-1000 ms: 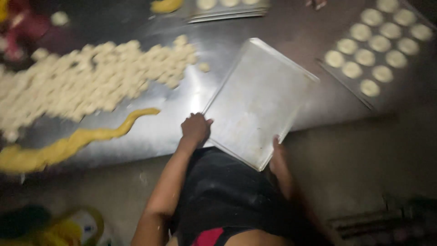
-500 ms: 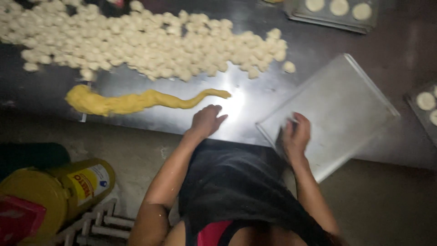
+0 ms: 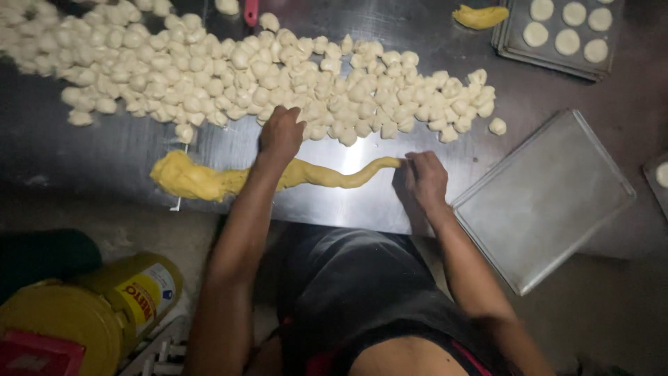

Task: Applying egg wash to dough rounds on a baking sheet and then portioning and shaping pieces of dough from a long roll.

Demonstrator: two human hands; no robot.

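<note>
A long yellow dough rope (image 3: 229,177) lies along the front of the steel table (image 3: 111,150). My right hand (image 3: 424,179) pinches its thin right end. My left hand (image 3: 280,134) reaches over the rope's middle and rests on the edge of a wide heap of small pale dough pieces (image 3: 264,73), its fingers curled among them. An empty metal baking tray (image 3: 550,198) sits tilted just right of my right hand, overhanging the table edge.
A dark tray with round dough discs (image 3: 560,31) stands at the back right, a yellow dough lump (image 3: 480,15) beside it. Another tray edge (image 3: 657,177) shows at far right. Yellow tubs (image 3: 83,313) sit on the floor at lower left.
My view has shifted right along the table. My left hand moved from the table edge up to the dough heap. My right hand left the empty tray and took the rope's end.
</note>
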